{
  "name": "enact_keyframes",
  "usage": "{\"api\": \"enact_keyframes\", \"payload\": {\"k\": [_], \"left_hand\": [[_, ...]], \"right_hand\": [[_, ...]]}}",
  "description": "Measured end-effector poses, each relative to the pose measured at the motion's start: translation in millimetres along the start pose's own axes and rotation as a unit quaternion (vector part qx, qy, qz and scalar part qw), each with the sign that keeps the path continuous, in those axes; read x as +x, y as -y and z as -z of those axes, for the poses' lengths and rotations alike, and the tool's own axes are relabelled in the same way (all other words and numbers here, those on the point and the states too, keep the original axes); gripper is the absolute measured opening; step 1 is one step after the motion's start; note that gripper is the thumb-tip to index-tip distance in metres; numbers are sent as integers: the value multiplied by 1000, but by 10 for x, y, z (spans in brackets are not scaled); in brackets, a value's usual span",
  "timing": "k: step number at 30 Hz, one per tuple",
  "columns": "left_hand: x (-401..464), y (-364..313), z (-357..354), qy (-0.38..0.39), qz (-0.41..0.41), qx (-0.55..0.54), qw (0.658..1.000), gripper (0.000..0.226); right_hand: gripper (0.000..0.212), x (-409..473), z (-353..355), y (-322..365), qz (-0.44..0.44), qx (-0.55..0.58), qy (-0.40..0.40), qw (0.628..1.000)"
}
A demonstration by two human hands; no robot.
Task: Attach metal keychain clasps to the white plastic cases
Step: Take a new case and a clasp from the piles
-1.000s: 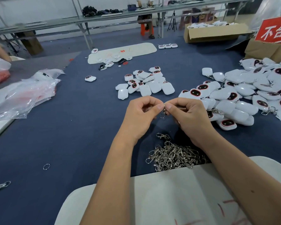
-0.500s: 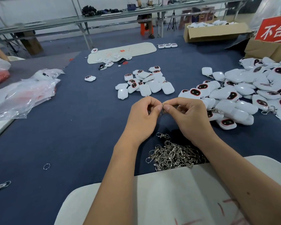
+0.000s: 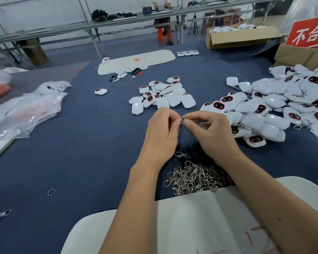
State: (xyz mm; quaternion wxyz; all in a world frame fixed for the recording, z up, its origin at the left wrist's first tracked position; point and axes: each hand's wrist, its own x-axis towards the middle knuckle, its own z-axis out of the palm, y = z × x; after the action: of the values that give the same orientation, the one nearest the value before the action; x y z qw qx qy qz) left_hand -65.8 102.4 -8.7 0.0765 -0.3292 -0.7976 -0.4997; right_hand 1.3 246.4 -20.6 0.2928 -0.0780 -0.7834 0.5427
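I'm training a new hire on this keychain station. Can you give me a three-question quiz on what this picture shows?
1. True or false: both hands pinch one small metal clasp above the blue table.
2. Where is the pile of loose clasps? A) beside the cardboard box B) under the wrists, near the person C) on the plastic bags
3. Which pile holds more white cases: the middle one or the right one?

Key: 1 true: left hand and right hand both grip it. 2 B. 3 the right one.
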Motion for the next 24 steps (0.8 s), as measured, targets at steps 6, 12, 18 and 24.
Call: {"api": "enact_keyframes", "payload": {"k": [6,12,18,24], "left_hand": [[0,-43,-34,2,-14,3,1000,13],[-4,-95,-14,-3,-21,-7,1000,13],[-10,-153,-41,-43,-56,-6,997,13],[-10,-193,-110,-74,-74,-13,994,11]], "right_hand": [[9,27,13,-15,-6,45,-2,999],[11,27,40,-29,-30,100,3,995],[17,25,62,15,-42,166,17,985],[17,25,92,39,-72,251,35,965]]}}
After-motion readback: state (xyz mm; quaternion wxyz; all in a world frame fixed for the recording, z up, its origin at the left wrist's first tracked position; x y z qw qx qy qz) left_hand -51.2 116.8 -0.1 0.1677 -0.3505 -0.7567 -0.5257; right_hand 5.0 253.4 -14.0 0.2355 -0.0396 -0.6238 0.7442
